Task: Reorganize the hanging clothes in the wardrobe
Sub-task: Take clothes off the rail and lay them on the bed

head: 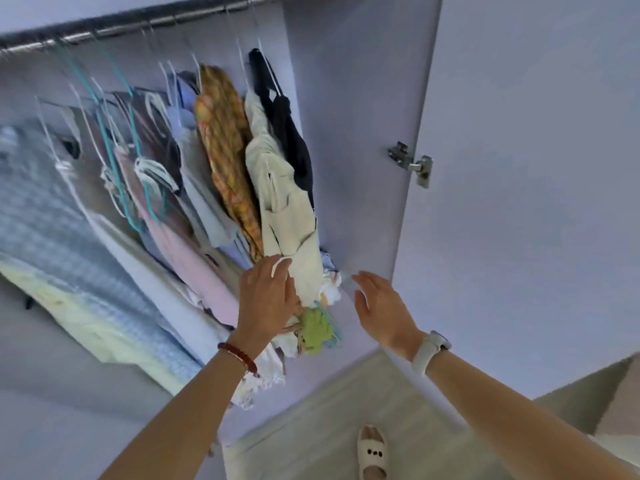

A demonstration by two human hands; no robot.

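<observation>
Wardrobe interior fills the view from 9 to 1 o'clock. Rail point(138, 24) runs across the top, about 10 to 12 o'clock, carrying a crowded row of wire and teal hangers. Hanging clothes point(145, 209) fan down and leftward, packed shoulder to shoulder; the tilt looks like wide-angle lens effect more than real lean.

Largest piece: blue checked garment point(45, 216) at 9 o'clock, with a pale yellow one below it. Then pink and brown pieces near centre-left. Orange plaid garment point(225, 150) at 11 o'clock. Cream garment point(287, 202) just right of it, dead centre, with a black garment point(284, 126) behind it against the side panel. These last sit at the rail's right end, probably pushed there to open room further left.

Open door point(519, 168) takes 1 to 4 o'clock; a metal hinge point(412, 162) at 2 o'clock.

Left hand point(266, 292), near centre, lies with fingers extended against the lower part of the cream garment, seemingly pressing or parting it from its neighbours; a white strap or hanger end crosses the fingertips. No clear grip seen. Beaded bracelet on that wrist.

Right hand point(377, 303), at 4 o'clock of centre, is spread wide, holding nothing, close to the side panel, apart from the cloth. Likely poised to receive or steady the bundle. White watch on the wrist.

Small green cloth point(317, 329) bunched between the hands, with a teal hanger edge.

Floor pale, at 6 o'clock; one slippered foot point(372, 452) there.
</observation>
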